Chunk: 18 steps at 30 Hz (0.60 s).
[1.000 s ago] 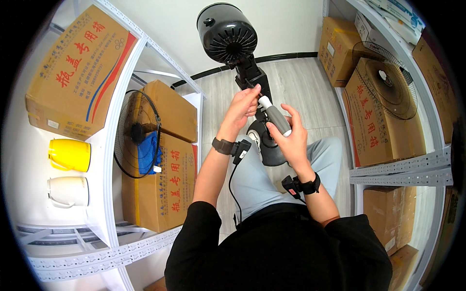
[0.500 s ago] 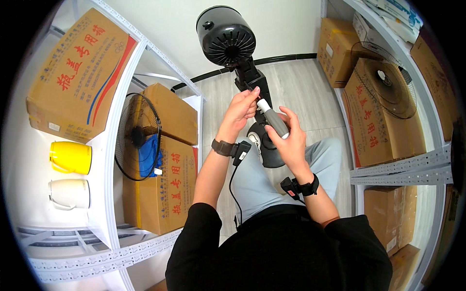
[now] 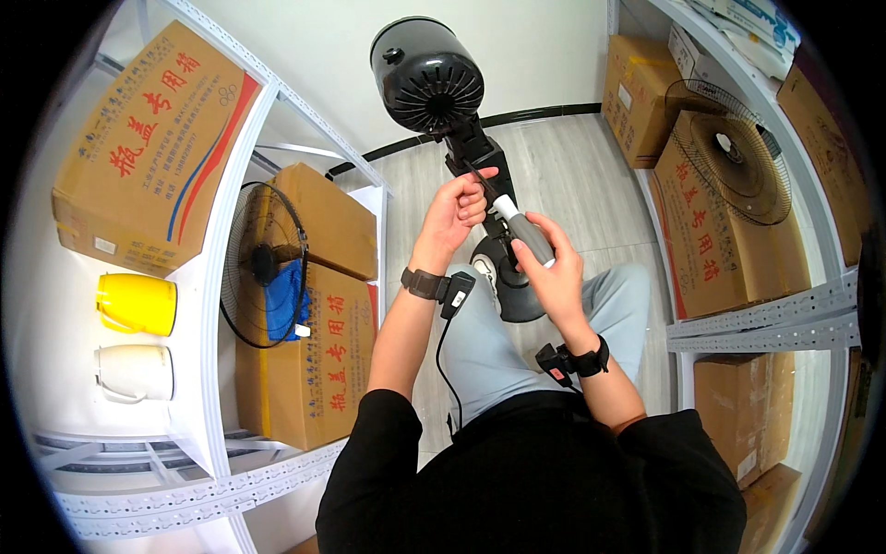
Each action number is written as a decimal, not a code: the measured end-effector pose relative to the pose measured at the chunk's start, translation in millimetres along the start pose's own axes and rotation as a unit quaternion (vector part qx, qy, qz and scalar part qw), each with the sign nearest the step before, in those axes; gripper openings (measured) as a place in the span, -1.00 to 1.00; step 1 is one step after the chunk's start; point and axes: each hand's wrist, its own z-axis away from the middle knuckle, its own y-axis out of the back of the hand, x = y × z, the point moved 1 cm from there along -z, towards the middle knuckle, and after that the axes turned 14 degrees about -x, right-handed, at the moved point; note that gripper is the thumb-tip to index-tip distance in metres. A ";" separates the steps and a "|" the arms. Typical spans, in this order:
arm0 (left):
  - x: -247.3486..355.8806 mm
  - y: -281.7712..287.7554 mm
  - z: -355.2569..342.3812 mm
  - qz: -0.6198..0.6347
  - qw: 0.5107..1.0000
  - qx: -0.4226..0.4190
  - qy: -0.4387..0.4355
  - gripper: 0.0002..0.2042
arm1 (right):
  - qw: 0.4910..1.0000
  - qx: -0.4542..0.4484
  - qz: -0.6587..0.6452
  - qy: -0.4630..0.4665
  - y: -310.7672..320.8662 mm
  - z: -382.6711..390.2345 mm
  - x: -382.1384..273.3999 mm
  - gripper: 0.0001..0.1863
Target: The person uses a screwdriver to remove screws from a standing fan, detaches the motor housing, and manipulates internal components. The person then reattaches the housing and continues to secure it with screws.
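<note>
In my right hand (image 3: 554, 277) is a screwdriver (image 3: 531, 238) with a grey and white handle, the fingers wrapped around the grip. Its dark shaft slants up and left toward a black fan stand (image 3: 482, 152). Beside the shaft, my left hand (image 3: 458, 210) has its fingers curled in, with one digit reaching across by the shaft. Whatever lies inside those curled fingers is hidden. Above the hands is the stand's black motor housing (image 3: 429, 78), with slotted vents. The round black base (image 3: 517, 300) rests on the floor between my legs. I cannot tell whether the tip touches the stand.
On the left shelf are cardboard boxes (image 3: 152, 138), a yellow jug (image 3: 138, 305), a white jug (image 3: 136, 372) and a black wire fan guard (image 3: 263, 263) with blue cloth. More boxes (image 3: 697, 222) fill the right shelf, where another fan guard (image 3: 727, 148) leans.
The left fingers, earlier pinched close to the screwdriver's front end, are now curled more beside its shaft, which shows more plainly. The screwdriver has shifted slightly down and right.
</note>
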 end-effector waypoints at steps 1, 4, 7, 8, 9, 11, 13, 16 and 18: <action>0.6 -0.1 0.3 0.006 1.000 0.000 -0.003 -0.64 | 1.000 0.002 0.005 0.006 2.3 3.6 -2.1 -0.57; 2.2 -0.2 -1.1 -0.005 1.000 0.014 -0.021 -0.63 | 0.999 0.003 0.037 0.031 8.9 10.2 -0.6 -0.58; 4.2 0.9 -2.7 -0.003 0.999 0.028 -0.023 -0.65 | 0.999 -0.008 0.028 0.014 13.2 16.2 -6.4 -0.59; 3.1 1.1 -3.5 0.001 0.999 0.035 -0.023 -0.65 | 1.000 -0.013 0.017 0.001 14.7 17.5 -9.4 -0.59; 1.5 1.1 -4.4 0.004 0.999 0.042 -0.024 -0.64 | 1.000 -0.015 0.018 0.000 15.9 18.2 -10.5 -0.59; 0.5 2.5 -5.9 0.013 0.999 0.040 -0.023 -0.63 | 1.000 -0.019 0.018 -0.002 17.6 18.7 -12.4 -0.59; 0.3 1.5 -7.7 0.025 0.999 0.020 -0.022 -0.60 | 1.000 -0.024 0.015 -0.010 17.9 16.4 -13.0 -0.59; -1.1 -3.1 -6.1 -0.022 0.999 0.034 -0.028 -0.64 | 1.000 -0.026 0.009 -0.011 15.3 9.6 -12.1 -0.59; -0.1 -2.6 -5.4 -0.047 0.998 0.042 -0.025 -0.69 | 1.000 -0.025 0.002 -0.008 11.2 5.8 -9.7 -0.58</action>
